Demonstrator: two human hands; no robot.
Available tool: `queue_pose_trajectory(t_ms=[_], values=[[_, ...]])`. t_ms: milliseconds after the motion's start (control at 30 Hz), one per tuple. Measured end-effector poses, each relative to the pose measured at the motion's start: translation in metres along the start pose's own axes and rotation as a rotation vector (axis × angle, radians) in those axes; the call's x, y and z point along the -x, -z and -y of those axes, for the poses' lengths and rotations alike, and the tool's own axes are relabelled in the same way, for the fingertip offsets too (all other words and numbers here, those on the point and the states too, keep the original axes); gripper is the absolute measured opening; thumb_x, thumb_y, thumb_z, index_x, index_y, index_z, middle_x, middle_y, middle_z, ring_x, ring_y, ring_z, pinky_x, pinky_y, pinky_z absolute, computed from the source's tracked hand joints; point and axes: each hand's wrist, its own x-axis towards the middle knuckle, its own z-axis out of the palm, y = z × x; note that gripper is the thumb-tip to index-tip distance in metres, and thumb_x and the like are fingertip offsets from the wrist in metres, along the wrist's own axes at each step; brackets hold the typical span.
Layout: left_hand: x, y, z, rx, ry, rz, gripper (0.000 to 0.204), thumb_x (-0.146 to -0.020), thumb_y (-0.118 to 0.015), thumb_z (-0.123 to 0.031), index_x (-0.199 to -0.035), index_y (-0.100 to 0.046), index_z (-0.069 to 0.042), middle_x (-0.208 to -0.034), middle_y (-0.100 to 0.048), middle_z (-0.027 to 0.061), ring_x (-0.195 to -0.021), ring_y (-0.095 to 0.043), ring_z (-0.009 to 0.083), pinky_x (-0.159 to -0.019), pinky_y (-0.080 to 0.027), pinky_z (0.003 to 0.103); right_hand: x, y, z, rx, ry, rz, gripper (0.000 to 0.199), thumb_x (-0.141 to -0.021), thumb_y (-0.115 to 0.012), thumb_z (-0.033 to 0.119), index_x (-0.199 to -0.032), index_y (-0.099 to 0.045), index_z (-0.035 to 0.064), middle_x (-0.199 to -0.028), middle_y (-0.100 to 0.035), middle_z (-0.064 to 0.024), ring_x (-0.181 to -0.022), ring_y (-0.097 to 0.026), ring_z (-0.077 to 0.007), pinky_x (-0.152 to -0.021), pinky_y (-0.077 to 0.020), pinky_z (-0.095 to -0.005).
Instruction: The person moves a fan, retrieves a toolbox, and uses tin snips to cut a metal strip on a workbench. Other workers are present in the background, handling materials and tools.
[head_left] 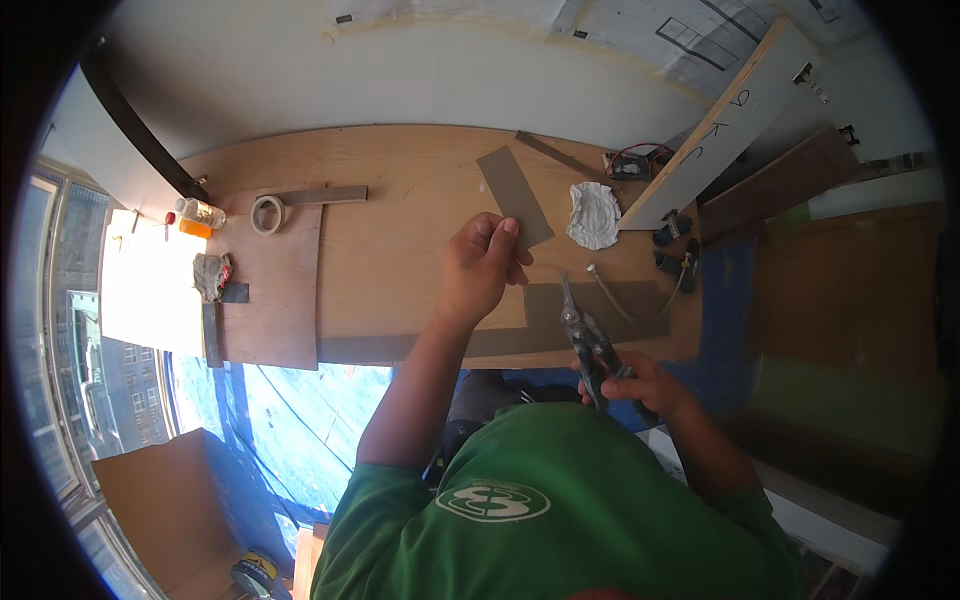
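My left hand [478, 268] pinches a grey-brown rectangular piece of thin sheet [513, 190] between thumb and fingers, raised above the wooden worktable [390, 230]. In my right hand [640, 383], near the table's front edge, is a pair of tin snips [590, 340]. Their narrow jaws point away from me, below and to the right of the piece, apart from it. A larger strip of the same grey-brown sheet [560, 312] lies along the table's front edge, partly behind the snips. Just right of the jaws rests a thin rod-like thing with a white end [608, 292].
A crumpled white cloth [593, 215] lies at the back right, beside a leaning white panel [725, 115]. On the left, a thin board [285, 290] carries a tape roll [256, 216] and a narrow strip [345, 194]. Bottles [204, 213] and a rag [210, 275] stand near the window.
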Motion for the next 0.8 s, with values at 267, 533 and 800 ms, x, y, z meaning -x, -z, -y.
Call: queue_pose_trajectory(t_ms=[267,533,800], values=[[0.065,-0.092,-0.019,-0.190,-0.074,0.199,0.030,-0.109,-0.052,-0.026,-0.103,-0.059,0.003,-0.079,-0.071,0.0123,-0.066,-0.072,0.0179,-0.062,-0.058,0.029,0.079,-0.003,-0.054,-0.109,0.191,-0.059,0.051,-0.091,-0.066,0.028,-0.130,-0.059,-0.0051,-0.103,-0.070,-0.0142,-0.094,-0.070,-0.0241,-0.087,-0.0525,-0.0392],[0.105,-0.147,-0.002,-0.321,-0.132,0.319,0.030,-0.110,-0.049,-0.024,-0.103,-0.058,0.004,-0.083,-0.071,0.0135,-0.071,-0.074,0.0216,-0.066,-0.061,0.031,0.132,-0.024,-0.106,-0.216,0.284,-0.186,0.045,-0.093,-0.065,0.026,-0.126,-0.061,-0.0045,-0.099,-0.070,-0.0137,-0.089,-0.070,-0.0243,-0.084,-0.0541,-0.0394],[0.105,-0.164,-0.006,-0.378,-0.205,0.431,0.028,-0.109,-0.050,-0.021,-0.102,-0.058,0.005,-0.083,-0.071,0.0138,-0.072,-0.074,0.0216,-0.066,-0.062,0.031,0.143,-0.035,-0.109,-0.239,0.286,-0.290,0.044,-0.094,-0.065,0.024,-0.127,-0.061,-0.0045,-0.100,-0.070,-0.0132,-0.089,-0.070,-0.0237,-0.084,-0.0540,-0.0390]])
